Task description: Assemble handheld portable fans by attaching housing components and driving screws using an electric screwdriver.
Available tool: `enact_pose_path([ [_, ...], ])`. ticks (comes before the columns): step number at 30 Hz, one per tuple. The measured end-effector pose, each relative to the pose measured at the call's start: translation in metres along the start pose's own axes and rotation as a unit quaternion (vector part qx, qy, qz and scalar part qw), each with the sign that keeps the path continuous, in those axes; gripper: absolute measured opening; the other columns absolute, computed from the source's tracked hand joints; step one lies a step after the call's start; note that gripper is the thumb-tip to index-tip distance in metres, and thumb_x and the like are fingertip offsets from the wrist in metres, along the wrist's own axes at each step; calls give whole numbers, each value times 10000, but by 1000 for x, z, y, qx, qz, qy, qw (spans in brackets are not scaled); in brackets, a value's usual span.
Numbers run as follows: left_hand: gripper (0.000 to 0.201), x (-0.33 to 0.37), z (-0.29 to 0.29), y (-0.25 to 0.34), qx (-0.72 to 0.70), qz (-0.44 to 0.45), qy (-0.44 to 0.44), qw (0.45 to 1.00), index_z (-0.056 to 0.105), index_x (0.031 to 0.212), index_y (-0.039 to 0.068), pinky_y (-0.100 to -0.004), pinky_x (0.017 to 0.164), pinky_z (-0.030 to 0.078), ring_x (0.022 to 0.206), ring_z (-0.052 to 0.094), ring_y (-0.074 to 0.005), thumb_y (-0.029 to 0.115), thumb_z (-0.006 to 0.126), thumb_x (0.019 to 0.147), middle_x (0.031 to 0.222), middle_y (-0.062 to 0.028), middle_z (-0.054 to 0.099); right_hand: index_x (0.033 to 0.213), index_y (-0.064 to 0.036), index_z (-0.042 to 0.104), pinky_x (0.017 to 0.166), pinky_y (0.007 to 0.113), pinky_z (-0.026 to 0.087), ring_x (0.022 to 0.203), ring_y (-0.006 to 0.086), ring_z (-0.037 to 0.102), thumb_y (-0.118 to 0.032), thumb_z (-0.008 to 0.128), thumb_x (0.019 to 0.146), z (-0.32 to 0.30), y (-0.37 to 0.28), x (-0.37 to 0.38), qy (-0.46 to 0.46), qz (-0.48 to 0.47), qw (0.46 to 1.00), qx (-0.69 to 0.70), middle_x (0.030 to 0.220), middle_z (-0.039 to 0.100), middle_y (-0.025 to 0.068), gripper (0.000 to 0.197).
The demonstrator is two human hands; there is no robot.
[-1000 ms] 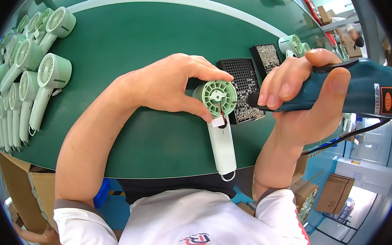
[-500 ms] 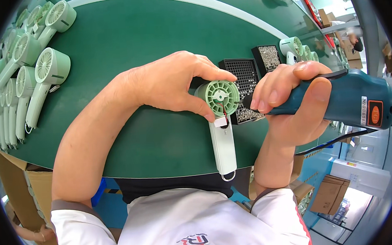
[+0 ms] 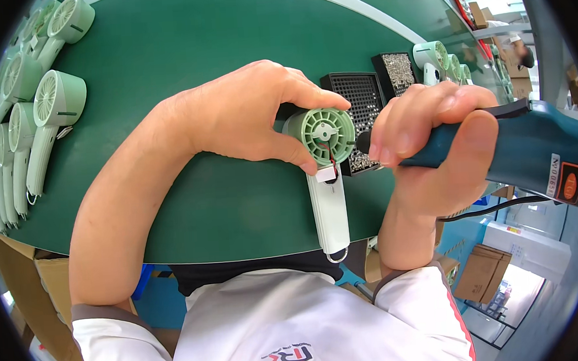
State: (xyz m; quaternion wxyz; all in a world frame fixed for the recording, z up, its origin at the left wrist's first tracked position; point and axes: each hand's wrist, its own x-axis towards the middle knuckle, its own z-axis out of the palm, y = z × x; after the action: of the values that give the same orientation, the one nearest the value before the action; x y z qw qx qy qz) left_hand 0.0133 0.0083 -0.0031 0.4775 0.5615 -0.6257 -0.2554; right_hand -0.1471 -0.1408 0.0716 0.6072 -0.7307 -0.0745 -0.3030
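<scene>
Bright, even light bathes a green counter (image 3: 232,217), its near edge bowed by fisheye distortion (black at the corners), while the background (image 3: 498,1) toward two o'clock washes out.

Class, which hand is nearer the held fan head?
Left. The left hand grips the fan head from its left; the right hand, holding the tool, is apart, to its right.

Assembly workshop: lined-up fans (image 3: 66,99), parts trays (image 3: 348,83), power screwdriver (image 3: 525,145)
</scene>
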Motion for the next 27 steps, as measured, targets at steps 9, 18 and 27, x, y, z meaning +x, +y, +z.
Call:
enact_pose_path([
  [9,714,-1,1,-3,-13,39,-2,999,681,1353,53,-403,935,549,1051,702,-343,213,940,707,1133,-184,746,1056,9,548,415,338,478,465,182,501,-224,484,1098,18,2,-3,101,-32,994,12,658,547,97,245],
  [18,727,4,1,6,-17,14,-15,1000,675,1386,104,-402,961,537,1065,681,-293,168,935,709,1129,-115,758,1107,43,619,456,379,498,484,195,534,-270,500,1075,-36,3,30,193,-50,977,71,660,579,84,337],
  [27,786,4,-2,8,-9,2,-19,1000,666,1384,43,-389,974,532,1062,680,-284,121,947,654,1142,-112,754,1073,54,638,447,400,500,479,210,564,-273,583,1041,-54,37,29,229,-76,970,12,642,594,91,333],
])
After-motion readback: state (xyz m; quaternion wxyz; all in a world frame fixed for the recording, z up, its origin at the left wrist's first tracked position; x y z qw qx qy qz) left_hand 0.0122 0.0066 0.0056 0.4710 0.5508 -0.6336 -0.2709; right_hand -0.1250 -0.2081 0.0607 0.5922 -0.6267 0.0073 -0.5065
